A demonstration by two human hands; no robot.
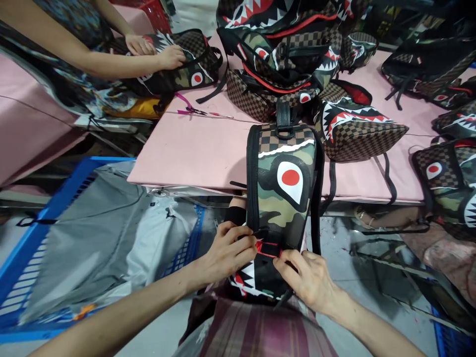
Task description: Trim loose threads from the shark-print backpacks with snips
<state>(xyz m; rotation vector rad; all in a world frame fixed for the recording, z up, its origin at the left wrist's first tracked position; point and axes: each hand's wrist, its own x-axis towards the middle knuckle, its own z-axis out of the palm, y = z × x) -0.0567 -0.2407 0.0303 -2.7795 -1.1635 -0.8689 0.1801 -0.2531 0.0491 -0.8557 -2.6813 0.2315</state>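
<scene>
A backpack (pixel 282 193) in brown check and camouflage, with a red-and-white eye and shark teeth, rests between my lap and the table edge. Its side faces up toward me. My left hand (pixel 236 248) pinches the zipper-side edge of a small red-trimmed opening (pixel 268 249) in that side. On the opposite edge of the same opening, my right hand (pixel 307 275) has its fingers closed on the red trim. The fingertips cover parts of the trim, and whether a small tool is in the left fingers cannot be made out.
A pink table (pixel 197 148) holds several similar bags (pixel 282 59), pink-handled pliers (pixel 189 106) and a small red-tipped tool (pixel 221 116). At upper left a co-worker's hands (pixel 171 57) rest on another bag (pixel 178 74). A blue crate (pixel 80 173) with grey material stands at left.
</scene>
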